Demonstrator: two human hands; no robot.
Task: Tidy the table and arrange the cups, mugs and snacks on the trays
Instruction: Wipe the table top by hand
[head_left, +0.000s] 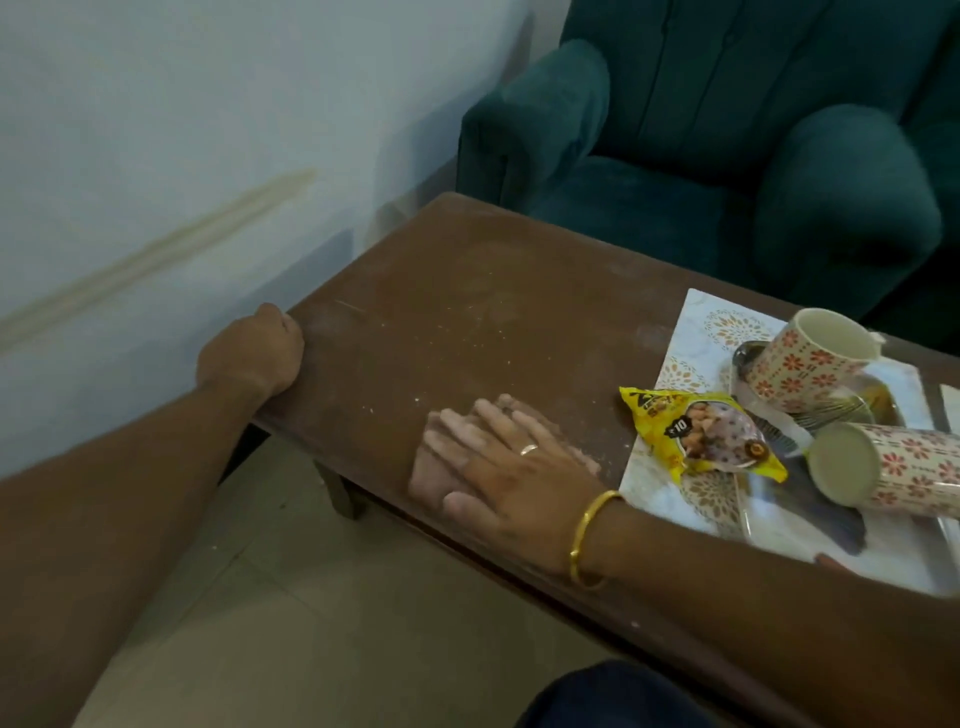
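A brown wooden table (467, 280) carries a white patterned tray (691, 322) at the right. Two floral mugs lie on their sides on the tray: one (800, 364) at the back with its mouth facing me, the other (893, 467) in front showing its base. A yellow snack packet (701, 436) rests on the tray's left edge. My right hand (509, 467) lies flat, palm down and motion-blurred, on the tabletop just left of the packet, holding nothing. My left hand (254, 348) is curled over the table's left edge. Pale crumbs (467, 317) speckle the wood.
A teal armchair (727, 130) stands behind the table. A pale wall is at the left, tiled floor (311, 597) below. A shiny metal item (748, 356) sits behind the back mug. The edge of another white thing (950, 400) shows at the far right.
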